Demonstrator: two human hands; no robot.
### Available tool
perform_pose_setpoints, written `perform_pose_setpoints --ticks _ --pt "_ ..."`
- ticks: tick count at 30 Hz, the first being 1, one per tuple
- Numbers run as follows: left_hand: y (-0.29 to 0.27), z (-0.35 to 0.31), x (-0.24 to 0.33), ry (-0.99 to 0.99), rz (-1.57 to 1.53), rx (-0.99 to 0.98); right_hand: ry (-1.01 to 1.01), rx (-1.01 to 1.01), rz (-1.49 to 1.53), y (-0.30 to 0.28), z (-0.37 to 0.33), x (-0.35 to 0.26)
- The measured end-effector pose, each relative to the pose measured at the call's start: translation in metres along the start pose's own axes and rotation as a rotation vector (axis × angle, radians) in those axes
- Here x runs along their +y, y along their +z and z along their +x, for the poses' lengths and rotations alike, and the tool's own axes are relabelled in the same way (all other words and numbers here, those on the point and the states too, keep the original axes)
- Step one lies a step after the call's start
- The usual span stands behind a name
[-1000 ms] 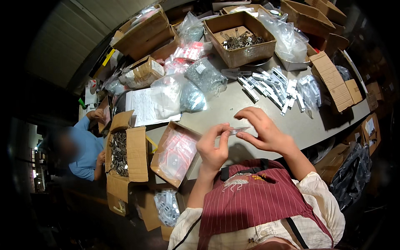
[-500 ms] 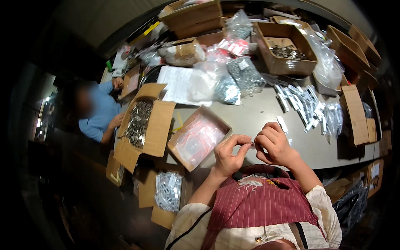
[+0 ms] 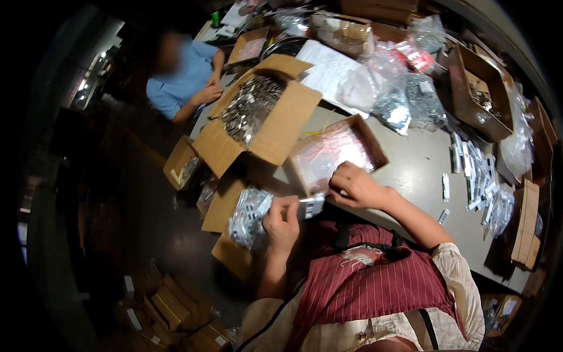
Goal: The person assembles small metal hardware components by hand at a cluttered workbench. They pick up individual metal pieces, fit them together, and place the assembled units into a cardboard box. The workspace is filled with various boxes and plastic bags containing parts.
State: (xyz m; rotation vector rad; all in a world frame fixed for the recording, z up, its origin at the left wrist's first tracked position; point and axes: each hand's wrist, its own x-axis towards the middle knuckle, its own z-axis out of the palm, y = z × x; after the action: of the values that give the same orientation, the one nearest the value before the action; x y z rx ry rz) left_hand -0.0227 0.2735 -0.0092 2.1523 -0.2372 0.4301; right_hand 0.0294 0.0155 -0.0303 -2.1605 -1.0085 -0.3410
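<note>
Between the person's two hands, just below the near end of a shallow cardboard box [image 3: 369, 139], is a small clear plastic bag [image 3: 311, 206] with pale and dark patches showing on it. The left hand [image 3: 282, 224] pinches its left end between thumb and fingers. The right hand [image 3: 356, 186] is curled, palm down, over the box's near right side; whether its fingers grip the bag's other end cannot be told, since the knuckles hide them.

Red-lined clear bags [image 3: 331, 154] lie in the shallow box, which sits on the grey table [image 3: 413, 161]. Left of the left hand, and lower than the tabletop, clear-wrapped metal pieces [image 3: 248, 218] fill an open carton [image 3: 221, 205]. Farther up, a large flapped carton [image 3: 291, 124] holds a heap of small metal parts [image 3: 253, 108], with written sheets [image 3: 328, 71] beyond it and a filled clear bag [image 3: 392, 111] beside those.

Toward the right, silvery bar-shaped parts [image 3: 478, 176] lie in a pile, two more lying apart from it. Past the large carton, a co-worker in a blue shirt [image 3: 179, 82] has both hands together.
</note>
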Motion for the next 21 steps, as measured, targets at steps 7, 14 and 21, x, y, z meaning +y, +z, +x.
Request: perform_pose_setpoints --ticks 7,14,21 --pt "-0.067 -0.043 -0.132 -0.434 0.200 0.252 0.524 -0.206 -0.374 0.038 -0.005 0.091" --pt "-0.025 -0.049 -0.128 -0.308 0.063 0.051 0.498 -0.087 -0.142 0.017 -0.010 0.096" --pt "0.042 0.022 -0.039 -0.210 -0.570 -0.198 0.411 0.285 0.315 -0.028 -0.012 0.022"
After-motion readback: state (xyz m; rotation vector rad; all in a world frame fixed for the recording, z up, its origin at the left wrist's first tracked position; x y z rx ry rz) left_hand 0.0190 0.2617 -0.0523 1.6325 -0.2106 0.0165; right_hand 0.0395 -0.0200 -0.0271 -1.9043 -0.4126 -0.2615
